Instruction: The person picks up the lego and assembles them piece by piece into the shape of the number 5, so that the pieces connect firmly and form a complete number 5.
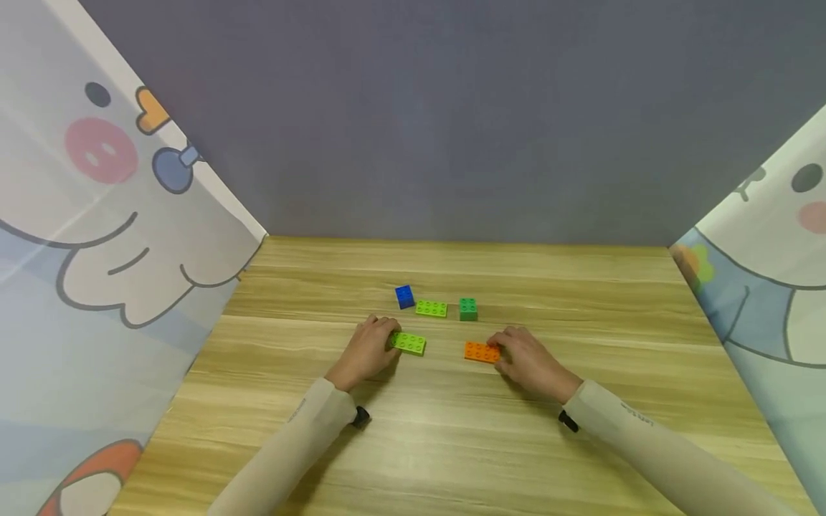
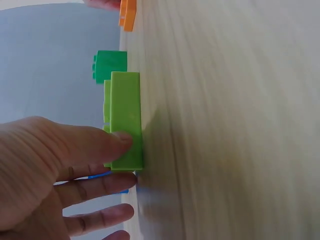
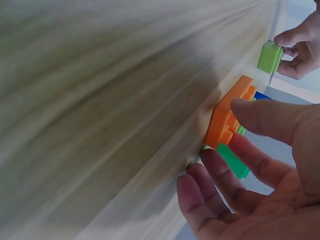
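My left hand (image 1: 370, 350) pinches the left end of a lime green toy brick (image 1: 409, 343) lying on the wooden table. In the left wrist view its thumb (image 2: 117, 145) presses the brick's near long side, and the other fingers reach behind it. To the right, my right hand (image 1: 530, 362) holds an orange toy brick (image 1: 481, 352) by its right end, thumb (image 3: 245, 112) on one side and index finger on the other. Both bricks lie studs up, a short gap apart. Behind them are a second lime green brick (image 1: 431, 308), a green brick (image 1: 467, 309) and a blue brick (image 1: 404, 297).
The wood-grain table (image 1: 445, 444) runs back to a plain grey panel (image 1: 452, 129). Cartoon-printed sheets stand along the left side (image 1: 129, 287) and right side (image 1: 761, 287). A dark wrist strap (image 1: 568, 421) shows under the right sleeve.
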Available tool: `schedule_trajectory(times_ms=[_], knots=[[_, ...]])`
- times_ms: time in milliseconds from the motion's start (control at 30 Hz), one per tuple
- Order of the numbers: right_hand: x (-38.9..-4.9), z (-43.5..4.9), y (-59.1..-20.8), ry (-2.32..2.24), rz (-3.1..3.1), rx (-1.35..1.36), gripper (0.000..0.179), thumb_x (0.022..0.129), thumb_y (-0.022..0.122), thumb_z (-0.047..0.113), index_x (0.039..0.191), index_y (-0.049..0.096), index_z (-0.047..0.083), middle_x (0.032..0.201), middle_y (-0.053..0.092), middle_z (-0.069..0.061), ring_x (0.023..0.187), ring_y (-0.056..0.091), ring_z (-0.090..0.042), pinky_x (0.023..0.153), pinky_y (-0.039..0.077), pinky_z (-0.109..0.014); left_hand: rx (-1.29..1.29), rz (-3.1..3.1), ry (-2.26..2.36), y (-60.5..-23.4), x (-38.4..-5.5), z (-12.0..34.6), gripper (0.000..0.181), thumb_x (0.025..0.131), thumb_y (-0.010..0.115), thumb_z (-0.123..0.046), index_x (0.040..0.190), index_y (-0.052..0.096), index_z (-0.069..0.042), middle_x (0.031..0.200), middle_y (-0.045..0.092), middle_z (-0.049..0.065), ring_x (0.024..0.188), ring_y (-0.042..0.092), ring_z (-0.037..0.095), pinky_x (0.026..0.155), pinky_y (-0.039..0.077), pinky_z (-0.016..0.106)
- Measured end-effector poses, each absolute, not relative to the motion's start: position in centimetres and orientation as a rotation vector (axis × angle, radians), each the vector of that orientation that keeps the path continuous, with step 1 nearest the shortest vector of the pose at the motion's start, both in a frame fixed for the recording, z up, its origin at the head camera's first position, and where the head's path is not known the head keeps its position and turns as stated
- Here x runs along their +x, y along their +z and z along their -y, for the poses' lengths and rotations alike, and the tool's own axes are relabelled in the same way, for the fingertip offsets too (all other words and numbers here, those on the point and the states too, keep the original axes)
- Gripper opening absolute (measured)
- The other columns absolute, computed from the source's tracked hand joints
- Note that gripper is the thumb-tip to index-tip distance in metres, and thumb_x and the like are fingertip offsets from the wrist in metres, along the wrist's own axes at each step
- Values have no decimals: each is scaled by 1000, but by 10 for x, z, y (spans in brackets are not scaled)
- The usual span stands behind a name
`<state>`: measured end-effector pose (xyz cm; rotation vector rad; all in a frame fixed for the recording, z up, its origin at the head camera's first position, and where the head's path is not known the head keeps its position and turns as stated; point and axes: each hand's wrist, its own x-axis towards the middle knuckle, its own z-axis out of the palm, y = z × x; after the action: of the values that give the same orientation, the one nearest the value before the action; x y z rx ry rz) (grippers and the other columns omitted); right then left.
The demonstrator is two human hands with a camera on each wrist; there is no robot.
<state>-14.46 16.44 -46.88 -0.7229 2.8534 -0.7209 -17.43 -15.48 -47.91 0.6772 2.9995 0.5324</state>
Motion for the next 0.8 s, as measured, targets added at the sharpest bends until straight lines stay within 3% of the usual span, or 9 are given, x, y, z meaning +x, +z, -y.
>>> schedule_trajectory(times_ms=[300, 467, 567, 800], knots=[[-151, -170, -472, -751, -2881, -627, 33, 81, 73, 8, 112, 64, 2, 109, 60, -9, 100, 55, -27, 87, 46, -46, 499, -3060, 522, -471, -177, 178, 33, 76, 80, -15, 104, 65, -6, 97, 63, 6, 84, 50, 22, 73, 44, 41], [-158, -178, -473, -738, -2925, -577, 32, 79, 73, 6, 110, 65, 1, 99, 59, -8, 85, 56, -21, 75, 49, -41, 384, -3096, 491, -468, -181, 190, 32, 76, 79, -15, 102, 65, -5, 100, 62, 11, 88, 53, 28, 73, 45, 45], [-162, -181, -473, -742, -2931, -554, 33, 80, 73, 6, 111, 65, 1, 94, 57, -8, 76, 52, -18, 68, 47, -38, 302, -3095, 485, -468, -182, 194, 34, 77, 78, -19, 105, 64, -5, 105, 61, 13, 93, 52, 31, 74, 42, 47], [-163, -186, -472, -754, -2884, -499, 44, 81, 74, 15, 120, 59, 2, 100, 54, -9, 79, 49, -19, 71, 46, -39, 237, -3112, 489, -467, -182, 193, 49, 77, 78, -26, 118, 60, -6, 118, 55, 17, 106, 43, 37, 80, 32, 52]])
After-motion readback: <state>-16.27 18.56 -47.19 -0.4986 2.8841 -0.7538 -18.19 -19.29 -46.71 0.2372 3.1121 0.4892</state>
